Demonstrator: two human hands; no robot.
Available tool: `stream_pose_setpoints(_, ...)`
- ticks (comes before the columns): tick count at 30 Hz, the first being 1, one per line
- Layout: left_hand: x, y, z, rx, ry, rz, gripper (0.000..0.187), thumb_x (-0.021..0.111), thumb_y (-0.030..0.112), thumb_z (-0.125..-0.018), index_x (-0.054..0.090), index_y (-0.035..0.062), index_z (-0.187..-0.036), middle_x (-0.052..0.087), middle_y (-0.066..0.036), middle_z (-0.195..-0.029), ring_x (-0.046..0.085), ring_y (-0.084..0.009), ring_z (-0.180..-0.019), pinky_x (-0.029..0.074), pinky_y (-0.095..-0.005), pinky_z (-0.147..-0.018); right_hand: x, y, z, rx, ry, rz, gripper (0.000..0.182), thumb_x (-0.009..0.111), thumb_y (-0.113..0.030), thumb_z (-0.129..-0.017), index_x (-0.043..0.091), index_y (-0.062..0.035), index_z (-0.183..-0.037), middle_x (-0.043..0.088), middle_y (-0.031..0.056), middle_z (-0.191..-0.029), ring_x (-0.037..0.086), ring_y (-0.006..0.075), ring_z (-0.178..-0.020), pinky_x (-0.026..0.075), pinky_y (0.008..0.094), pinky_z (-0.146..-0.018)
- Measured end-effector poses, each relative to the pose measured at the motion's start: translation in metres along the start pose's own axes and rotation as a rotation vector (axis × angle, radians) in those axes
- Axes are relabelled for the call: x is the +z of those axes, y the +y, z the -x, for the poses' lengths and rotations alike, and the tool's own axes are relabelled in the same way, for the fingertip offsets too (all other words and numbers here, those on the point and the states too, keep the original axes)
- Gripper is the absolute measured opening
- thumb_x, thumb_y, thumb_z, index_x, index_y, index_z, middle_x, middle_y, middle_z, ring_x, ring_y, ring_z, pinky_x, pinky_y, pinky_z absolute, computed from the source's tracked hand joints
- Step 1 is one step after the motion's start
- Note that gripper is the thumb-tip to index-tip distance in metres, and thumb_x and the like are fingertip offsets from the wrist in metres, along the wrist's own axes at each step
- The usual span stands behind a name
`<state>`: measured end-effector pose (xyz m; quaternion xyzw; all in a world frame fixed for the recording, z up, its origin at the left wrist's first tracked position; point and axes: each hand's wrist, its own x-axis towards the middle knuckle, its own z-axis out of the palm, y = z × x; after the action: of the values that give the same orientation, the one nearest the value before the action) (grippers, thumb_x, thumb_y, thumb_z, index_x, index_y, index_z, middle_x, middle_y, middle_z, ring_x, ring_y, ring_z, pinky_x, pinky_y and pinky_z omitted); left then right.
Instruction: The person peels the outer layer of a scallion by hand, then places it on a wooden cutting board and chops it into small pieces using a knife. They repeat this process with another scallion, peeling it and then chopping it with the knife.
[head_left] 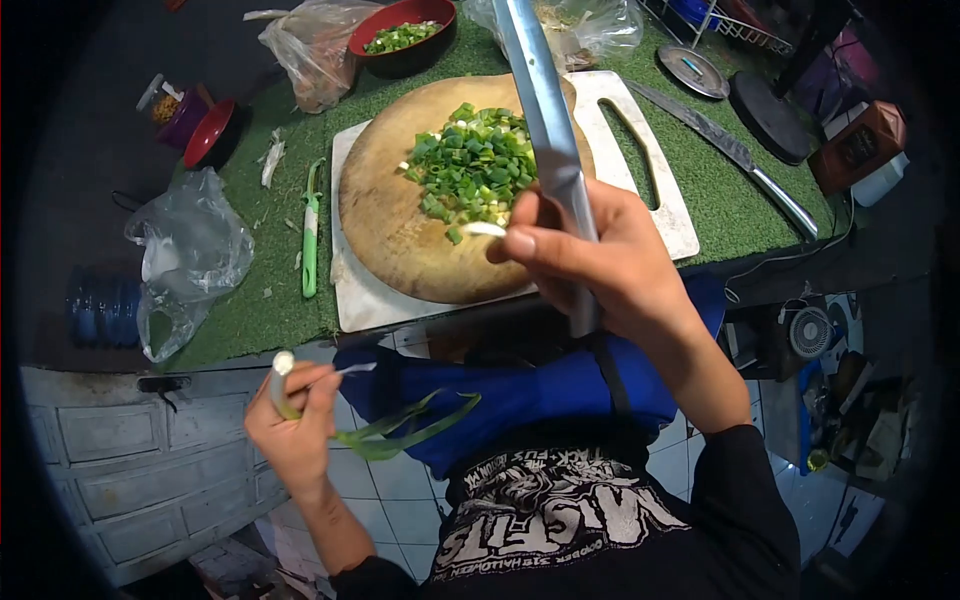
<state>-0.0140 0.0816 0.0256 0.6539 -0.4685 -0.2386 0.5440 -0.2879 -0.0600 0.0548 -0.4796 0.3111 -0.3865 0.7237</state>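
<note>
In my left hand (300,425) is a green onion stalk (284,368), its white cut end pointing up and its green leaves trailing to the right below the table edge. The fingers are closed around it, and a thin pale strip hangs at the fingertips. My right hand (610,250) grips the handle of a large knife (540,90), blade raised away from me. A small white piece (485,229) shows at the thumb and fingertip of that hand. Under the knife, chopped green onion (465,160) lies heaped on a round wooden board (385,215).
The round board rests on a white cutting board (680,220). Left of it lies a green-handled peeler or knife (310,245) near a plastic bag (195,240). A second long knife (730,150) lies to the right. A red bowl (435,45) with chopped green onion stands behind.
</note>
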Motion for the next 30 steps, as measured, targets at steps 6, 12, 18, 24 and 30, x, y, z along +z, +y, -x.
stream_pose_setpoints(6, -0.112, -0.057, 0.005, 0.140, 0.181, -1.019, 0.011, 0.073, 0.006, -0.086, 0.067, -0.0033, -0.086, 0.065, -0.012, -0.082, 0.059, -0.0135, -0.059, 0.045, -0.0334, -0.055, -0.011, 0.013, 0.008, 0.090, -0.004, 0.291, 0.020, 0.077, -0.017, -0.086, 0.068, -0.0022, -0.095, 0.061, -0.0009, -0.068, 0.055, 0.0064, -0.058, 0.044, 0.0231, -0.053)
stream_pose_setpoints(12, -0.074, -0.030, 0.007, 0.094, 0.268, -0.888, 0.011, 0.071, 0.007, -0.087, 0.068, -0.0037, -0.089, 0.066, -0.011, -0.077, 0.059, -0.0145, -0.064, 0.046, -0.0315, -0.059, 0.008, 0.006, -0.003, 0.060, -0.078, 0.640, 0.018, 0.073, -0.011, -0.082, 0.070, -0.0027, -0.098, 0.069, 0.0104, -0.074, 0.069, 0.0181, -0.072, 0.052, 0.0322, -0.068)
stream_pose_setpoints(18, 0.041, 0.019, -0.014, 0.281, -0.055, -0.373, 0.021, 0.074, -0.008, -0.076, 0.071, -0.0039, -0.097, 0.067, -0.011, -0.085, 0.066, -0.0210, -0.075, 0.051, -0.0305, -0.068, 0.007, 0.024, -0.016, -0.162, -0.093, 0.920, 0.024, 0.072, -0.005, -0.081, 0.070, -0.0035, -0.105, 0.068, 0.0082, -0.075, 0.064, 0.0114, -0.068, 0.050, 0.0296, -0.063)
stream_pose_setpoints(24, 0.087, 0.012, -0.043, 0.460, -0.127, -0.297, 0.024, 0.075, -0.007, -0.074, 0.072, -0.0007, -0.097, 0.064, -0.010, -0.088, 0.066, -0.0246, -0.074, 0.051, -0.0327, -0.067, 0.009, 0.009, -0.006, -0.253, 0.000, 0.952, 0.024, 0.071, -0.010, -0.084, 0.067, -0.0010, -0.106, 0.065, 0.0141, -0.073, 0.064, 0.0251, -0.066, 0.050, 0.0353, -0.062)
stream_pose_setpoints(30, 0.091, 0.016, -0.043, 0.450, -0.308, -0.267, 0.028, 0.077, -0.010, -0.071, 0.073, -0.0001, -0.096, 0.062, -0.009, -0.094, 0.066, -0.0174, -0.069, 0.050, -0.0289, -0.062, -0.002, 0.011, 0.029, -0.114, 0.184, 0.849, 0.031, 0.065, -0.012, -0.093, 0.057, 0.0000, -0.121, 0.065, 0.0180, -0.072, 0.065, 0.0324, -0.060, 0.049, 0.0381, -0.058)
